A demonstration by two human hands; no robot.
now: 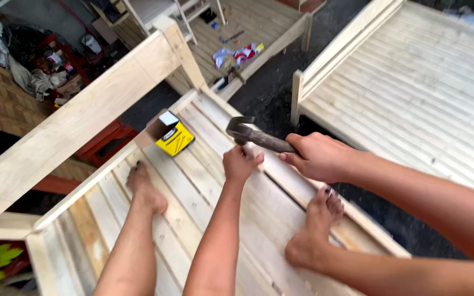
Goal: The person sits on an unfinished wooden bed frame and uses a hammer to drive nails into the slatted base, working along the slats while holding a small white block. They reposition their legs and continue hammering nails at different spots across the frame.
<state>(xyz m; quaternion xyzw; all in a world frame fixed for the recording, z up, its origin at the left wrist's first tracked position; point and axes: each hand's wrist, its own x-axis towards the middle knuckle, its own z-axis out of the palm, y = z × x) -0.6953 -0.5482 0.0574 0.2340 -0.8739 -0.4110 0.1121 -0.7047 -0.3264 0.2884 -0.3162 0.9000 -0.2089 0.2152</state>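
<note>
Right hand: my right hand point(318, 156), centre right of the frame, is clamped around the hammer's handle, fingers wrapped shut.
Hammer: the hammer point(256, 136) lies near level, its dark claw head toward the centre top, just above my left hand.
Left hand: my left hand point(241, 163), at the centre, has its fingers pinched together and pressed down on a slat; whether anything sits between the fingertips I cannot tell.
Slats: the slats point(193, 192) are pale planks running from lower left up toward the centre, side by side in a wooden frame.
Feet: my left foot point(145, 189) rests bare on the slats left of centre; my right foot point(311, 233) stands on the slats near the frame's right rail, lower right of centre.
Box: a small yellow and black box point(174, 136), flap open, sits on the slats just left of the hammer head.
Beam: a thick pale beam point(78, 123) crosses the upper left.
Other frame: another slatted frame point(412, 82) fills the upper right, on dark ground.
</note>
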